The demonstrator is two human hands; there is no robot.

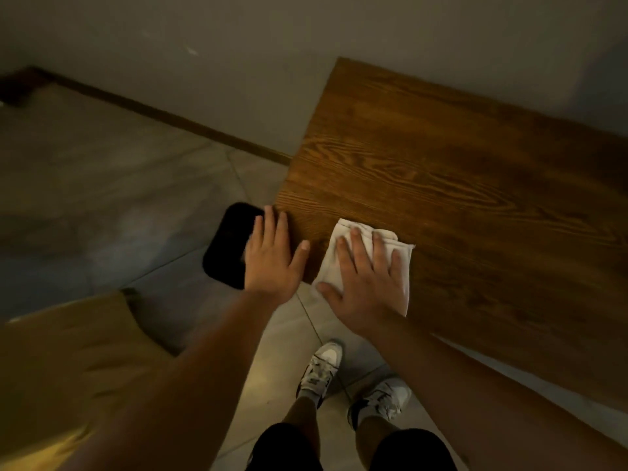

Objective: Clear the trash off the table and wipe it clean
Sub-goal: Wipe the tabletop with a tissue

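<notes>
Our two hands lie flat with straight fingers at mid-frame, the right hand (368, 283) pressing one folded white cloth (367, 256) onto the wooden table's (458, 185) near corner, the left hand (272, 256) over the table's edge above one black bin (227, 246).

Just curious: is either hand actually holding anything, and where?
Neither grips anything. The right hand presses flat on the white cloth; the left hand rests open at the table corner.
</notes>
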